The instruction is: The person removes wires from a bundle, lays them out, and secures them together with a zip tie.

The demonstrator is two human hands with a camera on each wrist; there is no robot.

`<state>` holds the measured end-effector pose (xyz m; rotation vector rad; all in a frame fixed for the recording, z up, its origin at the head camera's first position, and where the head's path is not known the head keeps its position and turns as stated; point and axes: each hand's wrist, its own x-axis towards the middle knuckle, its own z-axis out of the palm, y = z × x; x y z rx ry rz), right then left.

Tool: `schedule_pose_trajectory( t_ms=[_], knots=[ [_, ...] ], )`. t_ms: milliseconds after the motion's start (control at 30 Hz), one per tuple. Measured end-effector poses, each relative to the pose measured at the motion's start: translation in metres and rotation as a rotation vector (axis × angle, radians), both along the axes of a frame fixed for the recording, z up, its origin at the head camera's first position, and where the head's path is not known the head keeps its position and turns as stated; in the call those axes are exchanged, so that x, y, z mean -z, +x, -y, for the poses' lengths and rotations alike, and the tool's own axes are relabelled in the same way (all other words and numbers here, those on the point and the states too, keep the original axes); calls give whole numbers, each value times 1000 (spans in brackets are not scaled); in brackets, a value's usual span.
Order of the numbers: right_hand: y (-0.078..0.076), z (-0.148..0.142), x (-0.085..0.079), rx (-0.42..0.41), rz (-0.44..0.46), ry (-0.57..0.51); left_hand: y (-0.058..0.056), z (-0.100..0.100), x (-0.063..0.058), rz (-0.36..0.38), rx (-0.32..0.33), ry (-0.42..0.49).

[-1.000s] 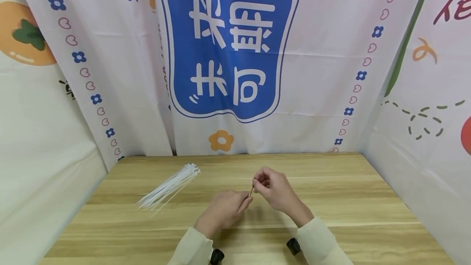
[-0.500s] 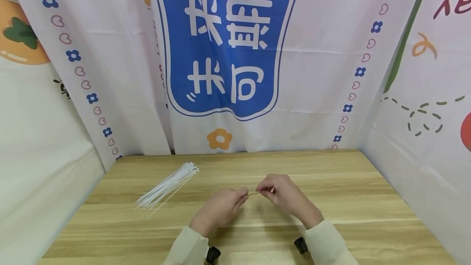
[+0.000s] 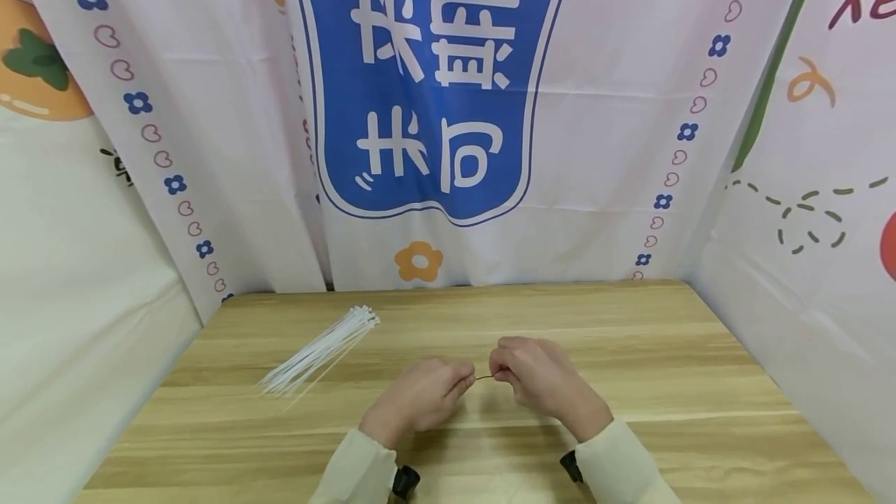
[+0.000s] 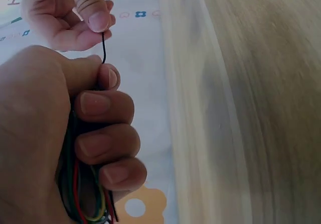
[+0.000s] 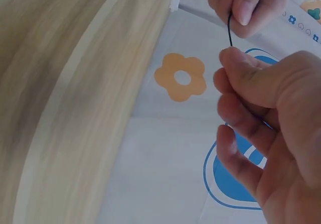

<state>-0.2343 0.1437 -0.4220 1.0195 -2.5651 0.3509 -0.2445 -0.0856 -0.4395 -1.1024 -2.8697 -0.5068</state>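
- left hand [image 3: 428, 395], yours: fingers curled firmly round a bundle of wires [image 4: 76, 189] in red, green, yellow and black; thumb and forefinger closed together on a black wire [image 4: 104, 49].
- right hand [image 3: 549, 386], yours: thumb and forefinger pinched tight on the other end of that black wire; remaining fingers loosely bent, apart from the wire.
- black wire: a short span, visible between your two hands, over the middle of the table [image 3: 672, 379].
- zip ties [image 3: 318, 352], white, one loose bunch: lying on the table to the far left of your hands, heads toward the far side, tails fanned toward the near left.
- sleeves [image 3: 355, 469], pale, two: on your forearms, at the near edge of view.
- cloth [image 3: 595, 138], white, printed: hanging beyond the table's far edge, with a blue panel [image 3: 413, 99] and an orange flower [image 3: 406, 264].
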Motion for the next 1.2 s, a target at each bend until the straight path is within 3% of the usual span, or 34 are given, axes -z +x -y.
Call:
schedule_pose_trajectory(
  t_ms=[400, 700, 1200],
  knots=[
    [-5, -10, 2, 45, -54, 3, 3, 4, -8, 35, 40, 5],
    [-10, -29, -2, 117, 7, -36, -3, 17, -12, 143, -24, 40],
    [-14, -44, -8, 163, 35, -52, -4, 27, -19, 177, -21, 86]
  ],
)
